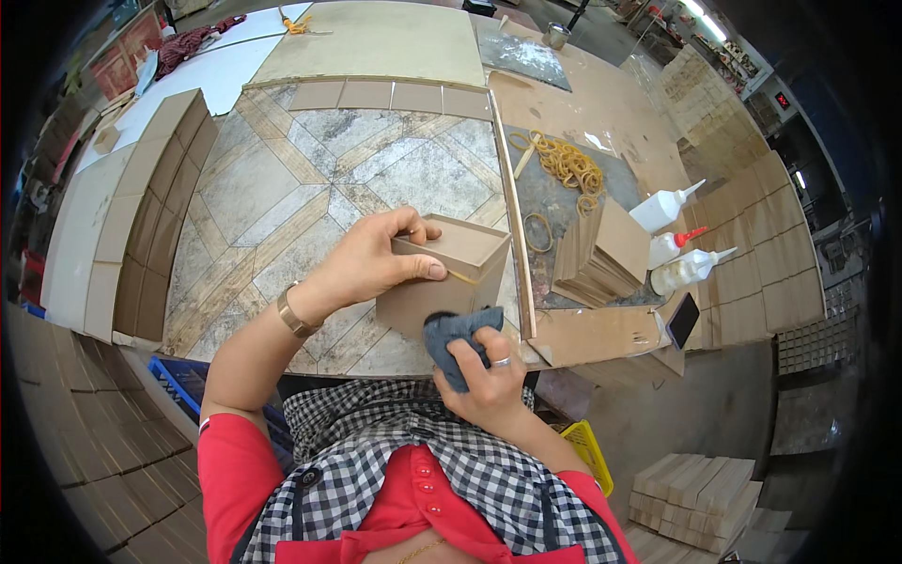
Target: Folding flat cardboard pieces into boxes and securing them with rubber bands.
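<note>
A brown fibreboard box (402,303) with a yellow rubber band round it stands near the front edge of the patterned table (282,207). Gripping its upper rim is my left hand (381,254), thumb on the near side and fingers over the top. My right hand (487,381) is closed round a crumpled blue-grey cloth (457,343), held against or just in front of the box's near side. A dark spot shows beside the cloth; what it is I cannot make out. Part of the box's near face is hidden by the cloth.
Stacked brown boxes (150,216) line the left edge. To the right lie rubber bands (568,167), a pile of brown boards (601,249), several white glue bottles (662,209) and a phone (683,321). A wooden strip (512,207) edges the patterned surface. More board stacks (752,254) stand farther right.
</note>
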The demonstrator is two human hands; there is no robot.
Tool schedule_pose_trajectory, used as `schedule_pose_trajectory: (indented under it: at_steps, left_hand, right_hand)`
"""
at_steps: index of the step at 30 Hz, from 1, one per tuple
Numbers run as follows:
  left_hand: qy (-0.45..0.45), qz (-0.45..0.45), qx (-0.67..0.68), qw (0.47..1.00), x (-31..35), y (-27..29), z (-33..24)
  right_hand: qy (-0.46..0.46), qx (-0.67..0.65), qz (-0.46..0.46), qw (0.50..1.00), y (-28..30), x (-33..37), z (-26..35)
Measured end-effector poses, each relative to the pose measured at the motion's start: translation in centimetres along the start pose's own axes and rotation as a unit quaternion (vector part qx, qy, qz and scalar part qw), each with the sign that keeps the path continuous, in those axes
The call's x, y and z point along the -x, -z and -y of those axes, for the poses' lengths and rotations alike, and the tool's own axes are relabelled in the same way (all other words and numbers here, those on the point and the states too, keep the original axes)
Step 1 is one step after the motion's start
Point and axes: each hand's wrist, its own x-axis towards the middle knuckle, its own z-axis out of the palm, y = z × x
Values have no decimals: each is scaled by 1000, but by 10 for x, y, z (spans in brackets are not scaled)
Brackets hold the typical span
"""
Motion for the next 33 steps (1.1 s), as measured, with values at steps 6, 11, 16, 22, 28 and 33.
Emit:
schedule_pose_trajectory:
  at_steps: [6, 11, 16, 22, 28, 33]
  left_hand:
    - [28, -59, 84, 994, -7, 19, 21]
    - [140, -95, 297, 940, 8, 31, 64]
    - [317, -107, 345, 877, 58, 19, 57]
    - [66, -201, -211, 954, 102, 29, 76]
    - [23, -195, -10, 981, 100, 12, 58]
    - [27, -200, -41, 979, 105, -7, 56]
  right_hand:
    - [-118, -71, 37, 990, 26, 43, -36]
    - [-219, 213, -191, 933, 85, 36, -110]
    - [-200, 388, -200, 877, 94, 27, -143]
    - [-162, 65, -101, 979, 0, -61, -111]
    - [-264, 99, -28, 959, -112, -157, -236]
    - [-379, 177, 94, 903, -153, -202, -303]
